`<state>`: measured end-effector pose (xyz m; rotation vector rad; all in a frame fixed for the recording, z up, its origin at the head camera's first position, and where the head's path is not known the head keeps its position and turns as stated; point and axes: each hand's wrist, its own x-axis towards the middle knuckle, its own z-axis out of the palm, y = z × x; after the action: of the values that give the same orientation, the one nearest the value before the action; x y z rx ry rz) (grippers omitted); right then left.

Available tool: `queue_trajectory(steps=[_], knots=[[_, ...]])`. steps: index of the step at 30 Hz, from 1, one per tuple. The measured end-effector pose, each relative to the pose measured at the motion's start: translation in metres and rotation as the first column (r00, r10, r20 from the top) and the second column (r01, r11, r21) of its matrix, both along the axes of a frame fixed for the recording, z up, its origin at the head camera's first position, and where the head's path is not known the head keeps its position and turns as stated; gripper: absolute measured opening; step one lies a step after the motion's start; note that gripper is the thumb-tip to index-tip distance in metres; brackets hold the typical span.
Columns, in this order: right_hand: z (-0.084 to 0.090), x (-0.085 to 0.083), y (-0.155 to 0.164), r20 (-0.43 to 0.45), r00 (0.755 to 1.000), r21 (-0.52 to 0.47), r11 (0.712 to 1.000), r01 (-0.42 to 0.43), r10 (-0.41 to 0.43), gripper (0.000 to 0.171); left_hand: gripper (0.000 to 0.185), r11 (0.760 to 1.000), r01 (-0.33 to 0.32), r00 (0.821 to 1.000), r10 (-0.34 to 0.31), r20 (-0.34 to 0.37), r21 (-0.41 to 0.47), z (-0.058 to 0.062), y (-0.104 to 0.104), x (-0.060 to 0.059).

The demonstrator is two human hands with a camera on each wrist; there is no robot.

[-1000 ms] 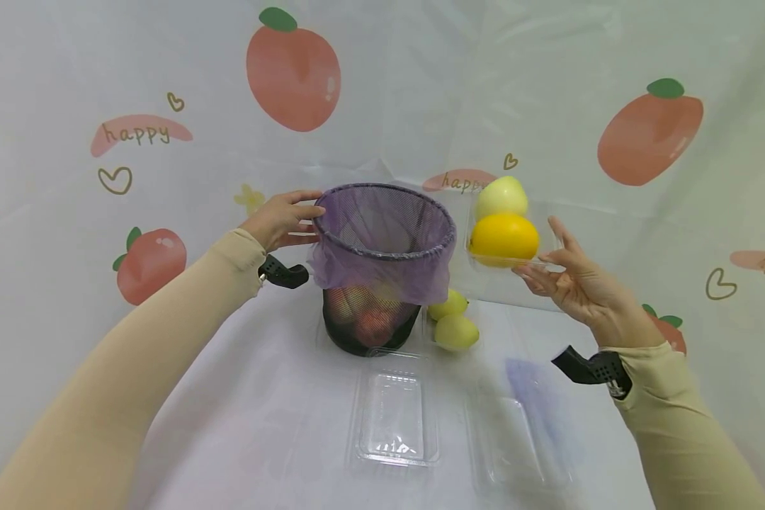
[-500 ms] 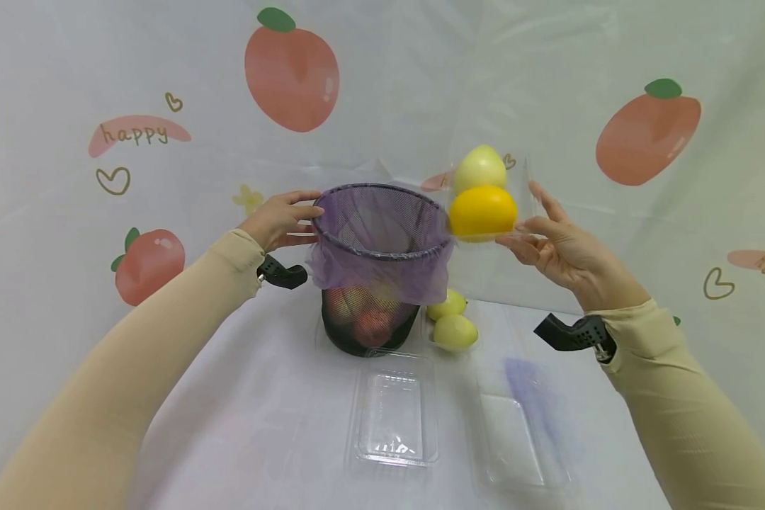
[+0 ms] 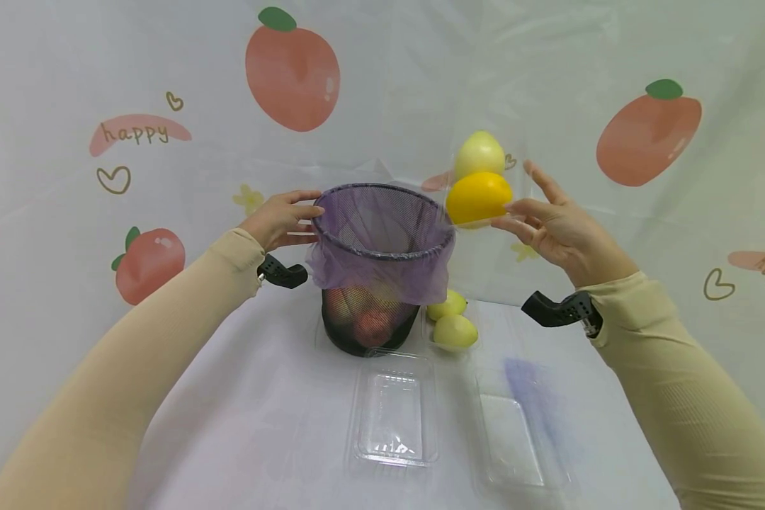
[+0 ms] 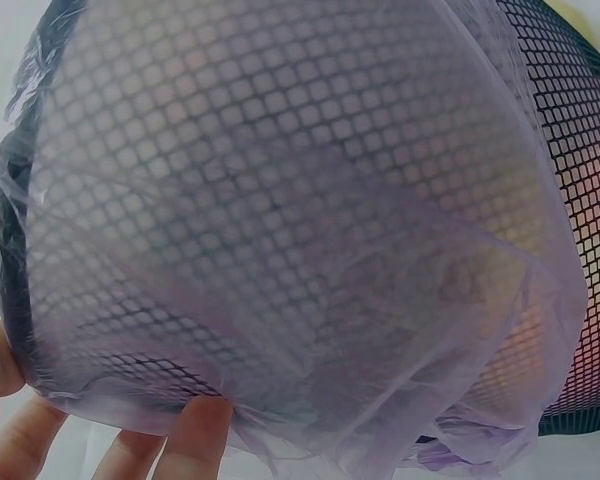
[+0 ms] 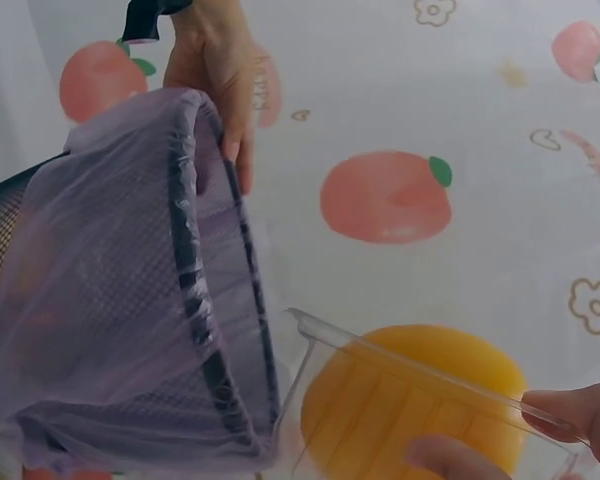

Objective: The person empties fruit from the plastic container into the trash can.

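A black mesh bin (image 3: pixel 370 312) lined with a purple bag (image 3: pixel 382 241) stands at mid table, with reddish fruit at its bottom. My left hand (image 3: pixel 280 216) holds the bin's left rim (image 4: pixel 40 330); its fingertips (image 4: pixel 195 430) press the bag. My right hand (image 3: pixel 551 227) holds up a clear plastic tray (image 5: pixel 420 400) just right of the bin's rim, tilted toward it. The tray carries a yellow-orange fruit (image 3: pixel 478 198) (image 5: pixel 420 395) and a pale green fruit (image 3: pixel 479 152).
Two pale green fruits (image 3: pixel 452 322) lie on the table right of the bin. Two empty clear trays (image 3: pixel 395 411) (image 3: pixel 516 439) sit in front, near me. A fruit-print cloth (image 3: pixel 293 71) covers table and backdrop.
My right hand has raised the tray of fruit and carried it left, up to the bin's rim. The left hand has stayed on the rim.
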<state>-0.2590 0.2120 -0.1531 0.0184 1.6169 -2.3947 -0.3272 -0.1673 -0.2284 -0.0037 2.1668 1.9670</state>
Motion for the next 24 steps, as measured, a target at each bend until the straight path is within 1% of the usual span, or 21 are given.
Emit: queue_trajectory(steps=[8, 13, 17, 24], knots=[[0.004, -0.006, -0.01, -0.063, 0.998, 0.14, 0.99, 0.014, -0.005, 0.086, 0.057, 1.0, -0.007, 1.0, 0.007, 0.008, 0.008, 0.001, 0.001, -0.001], [0.008, -0.008, -0.015, -0.096, 0.995, 0.194, 0.981, 0.027, -0.008, 0.085, 0.057, 1.0, -0.007, 1.0, 0.007, 0.008, 0.011, 0.001, 0.001, -0.001], [0.009, -0.01, -0.017, -0.109, 0.994, 0.221, 0.975, 0.032, -0.008, 0.084, 0.057, 1.0, -0.002, 1.0, 0.002, 0.007, 0.007, 0.001, 0.001, 0.0], [0.011, -0.013, -0.022, -0.104, 0.995, 0.238, 0.971, 0.03, -0.005, 0.085, 0.057, 1.0, -0.007, 1.0, 0.007, 0.007, 0.001, 0.002, 0.001, 0.001]])
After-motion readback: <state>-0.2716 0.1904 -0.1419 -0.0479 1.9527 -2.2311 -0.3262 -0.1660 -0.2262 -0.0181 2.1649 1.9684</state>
